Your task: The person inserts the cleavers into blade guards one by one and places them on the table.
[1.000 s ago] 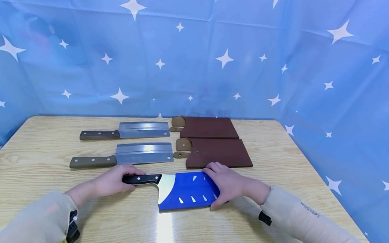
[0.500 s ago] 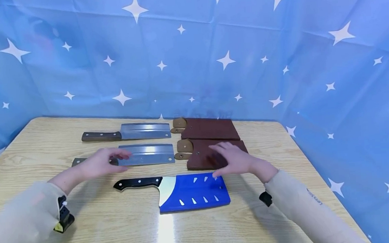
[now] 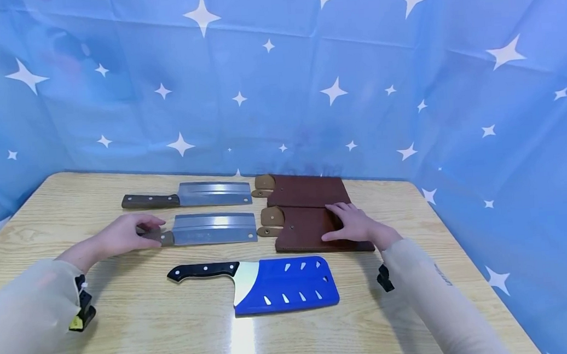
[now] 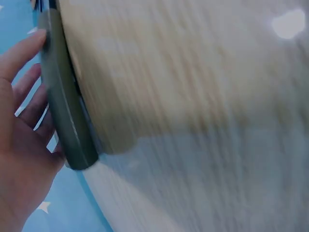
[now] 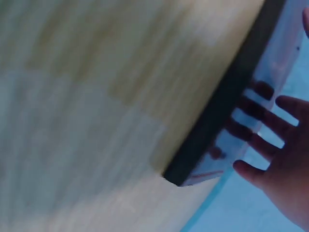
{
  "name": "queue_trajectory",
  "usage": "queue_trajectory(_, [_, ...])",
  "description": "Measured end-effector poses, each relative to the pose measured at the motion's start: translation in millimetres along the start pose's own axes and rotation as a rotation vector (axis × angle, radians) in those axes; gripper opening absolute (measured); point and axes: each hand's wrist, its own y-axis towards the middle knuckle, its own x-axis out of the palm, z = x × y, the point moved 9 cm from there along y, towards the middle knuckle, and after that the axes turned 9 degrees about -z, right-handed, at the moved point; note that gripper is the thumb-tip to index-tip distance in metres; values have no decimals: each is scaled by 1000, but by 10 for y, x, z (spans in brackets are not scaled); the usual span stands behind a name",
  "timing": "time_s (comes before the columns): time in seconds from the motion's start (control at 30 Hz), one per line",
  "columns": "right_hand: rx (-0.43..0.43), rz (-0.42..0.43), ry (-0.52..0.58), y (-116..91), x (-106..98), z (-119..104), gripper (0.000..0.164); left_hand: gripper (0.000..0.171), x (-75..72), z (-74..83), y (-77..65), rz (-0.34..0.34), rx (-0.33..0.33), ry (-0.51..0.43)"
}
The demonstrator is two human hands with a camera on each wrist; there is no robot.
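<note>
My left hand point(image 3: 120, 236) is at the handle point(image 3: 167, 239) of the middle cleaver point(image 3: 214, 229), a bare steel blade lying flat. In the left wrist view the fingers extend behind that handle point(image 4: 67, 96), one fingertip at its side, without curling round it. Spread fingers of my right hand point(image 3: 357, 228) are over the right part of the front brown leather sheath point(image 3: 302, 233); the right wrist view has them reflected in its glossy face, seemingly just apart from it. Nearest the person lies a black-handled cleaver point(image 3: 203, 270), its blade inside a blue sheath point(image 3: 291, 289).
Behind them lie another bare cleaver point(image 3: 215, 193) with a dark handle and a second brown sheath point(image 3: 309, 190), edge against the front one. Both brown sheaths have tan snap straps on the left. A star-patterned blue cloth point(image 3: 277, 89) hangs behind the wooden table point(image 3: 151, 340).
Both hands have left the blue-sheathed cleaver. My left hand moved up and left to the middle cleaver's handle; my right moved up and right over the front brown sheath.
</note>
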Motion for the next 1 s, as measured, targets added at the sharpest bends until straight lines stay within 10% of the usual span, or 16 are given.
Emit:
queue_trajectory(0.27, [8, 11, -18, -40, 20, 79, 101, 50, -46, -201, -125, -41, -32, 16])
queue_trajectory(0.63, [-39, -187, 64, -130, 199, 219, 125, 43, -39, -223, -225, -86, 28, 16])
queue_trajectory(1.0, [-104, -96, 35, -211, 147, 189, 122, 43, -68, -175, -318, -99, 60, -39])
